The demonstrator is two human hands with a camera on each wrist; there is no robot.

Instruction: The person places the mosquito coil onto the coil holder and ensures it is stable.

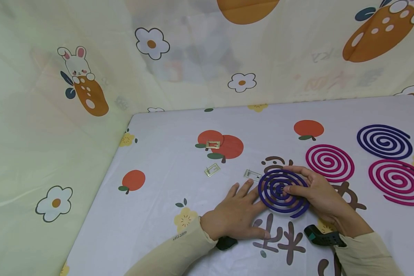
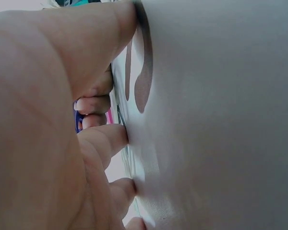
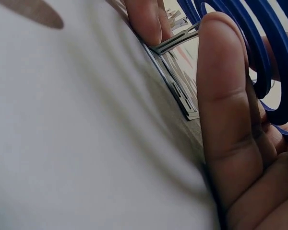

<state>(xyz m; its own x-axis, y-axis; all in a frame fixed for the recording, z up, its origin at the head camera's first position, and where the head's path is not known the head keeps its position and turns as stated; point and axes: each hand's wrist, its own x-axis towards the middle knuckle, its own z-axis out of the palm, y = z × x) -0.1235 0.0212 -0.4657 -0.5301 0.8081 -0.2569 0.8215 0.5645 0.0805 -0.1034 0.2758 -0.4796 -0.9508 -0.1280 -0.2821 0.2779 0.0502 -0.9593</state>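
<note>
My right hand pinches a dark blue mosquito coil near its centre, thumb on top and fingers beneath. The coil is raised and tilted over the table. Beneath it, a thin metal coil stand lies flat, with its narrow prong rising toward the coil's middle. My left hand rests palm down with fingers spread and fairly straight, one fingertip at the stand's end. In the head view the coil largely hides this stand. Just past the left fingertips lies another metal stand.
Two more metal stands lie farther left and back on the patterned tablecloth. At the right are two pink coils and another blue coil. A fabric wall rises behind the table and on its left.
</note>
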